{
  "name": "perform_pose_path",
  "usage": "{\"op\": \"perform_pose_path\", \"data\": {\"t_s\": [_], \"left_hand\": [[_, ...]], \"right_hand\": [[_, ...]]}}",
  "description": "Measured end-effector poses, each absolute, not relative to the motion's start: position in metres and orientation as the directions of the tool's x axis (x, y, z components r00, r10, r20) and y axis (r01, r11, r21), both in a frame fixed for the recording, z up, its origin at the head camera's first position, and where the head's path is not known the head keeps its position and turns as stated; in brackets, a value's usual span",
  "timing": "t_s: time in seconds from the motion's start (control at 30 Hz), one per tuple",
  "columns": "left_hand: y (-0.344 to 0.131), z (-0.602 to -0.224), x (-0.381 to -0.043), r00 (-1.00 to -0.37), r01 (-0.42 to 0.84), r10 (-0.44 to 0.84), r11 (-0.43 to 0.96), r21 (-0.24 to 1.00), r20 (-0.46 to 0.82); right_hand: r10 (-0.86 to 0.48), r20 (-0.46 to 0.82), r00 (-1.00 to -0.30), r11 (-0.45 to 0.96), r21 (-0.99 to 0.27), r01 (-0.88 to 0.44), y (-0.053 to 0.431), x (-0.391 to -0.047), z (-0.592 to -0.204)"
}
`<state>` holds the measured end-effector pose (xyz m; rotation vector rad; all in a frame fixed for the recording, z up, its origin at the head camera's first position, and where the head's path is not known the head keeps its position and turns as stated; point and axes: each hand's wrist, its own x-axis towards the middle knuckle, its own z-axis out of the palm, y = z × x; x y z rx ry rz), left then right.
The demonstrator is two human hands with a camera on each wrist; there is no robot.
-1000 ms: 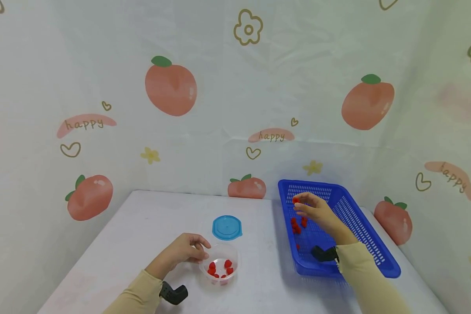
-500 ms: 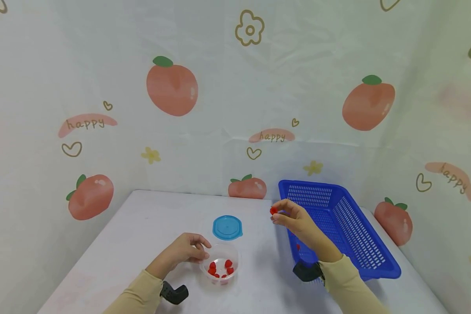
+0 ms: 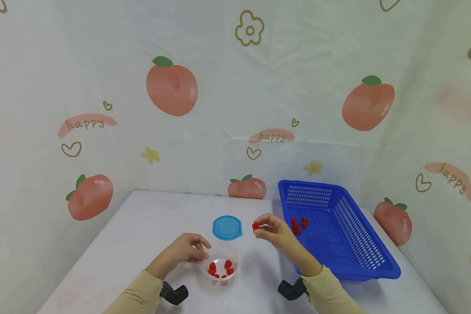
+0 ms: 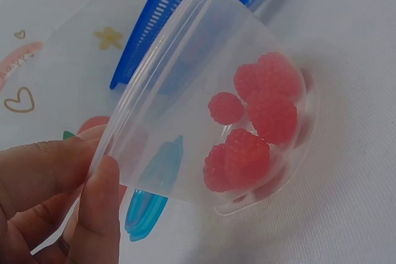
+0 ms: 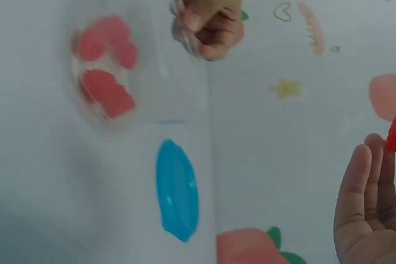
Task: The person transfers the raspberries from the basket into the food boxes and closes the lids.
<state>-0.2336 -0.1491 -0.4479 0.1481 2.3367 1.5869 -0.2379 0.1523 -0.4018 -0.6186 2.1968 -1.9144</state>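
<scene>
My left hand (image 3: pixel 186 248) pinches the rim of a clear round plastic tub (image 4: pixel 167 171) between thumb and fingers. Several raspberries (image 4: pixel 272 115) lie on the tub's bottom. Over the table, between tub and basket, my right hand (image 3: pixel 276 235) holds a single raspberry (image 3: pixel 255 226) at its fingertips. The right wrist view catches only part of that berry at its right edge, beside the fingers (image 5: pixel 356 171). A blue lid (image 3: pixel 227 227) lies flat on the table just behind the tub.
A blue slotted basket (image 3: pixel 361 244) stands at the right, with several more raspberries (image 3: pixel 296 226) near its left wall. A white cloth (image 3: pixel 435 131) printed with fruit hangs behind the white table (image 3: pixel 141 218).
My right hand has come out of the basket with the raspberry and moved left and nearer, toward the tub. The left hand and tub have stayed in place.
</scene>
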Motion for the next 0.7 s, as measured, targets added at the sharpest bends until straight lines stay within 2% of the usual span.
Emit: {"op": "perform_pose_path", "data": {"t_s": [0.3, 0.7], "left_hand": [[-0.149, -0.448, -0.234, -0.944, -0.086, 0.266, 0.379, 0.921, -0.197], [-0.148, -0.447, -0.232, -0.946, -0.09, 0.257, 0.375, 0.923, -0.197]], "right_hand": [[-0.49, 0.078, -0.868, 0.064, -0.99, -0.125, 0.125, -0.231, -0.43], [-0.516, -0.001, -0.857, 0.142, -0.986, -0.084, 0.107, -0.224, -0.444]]}}
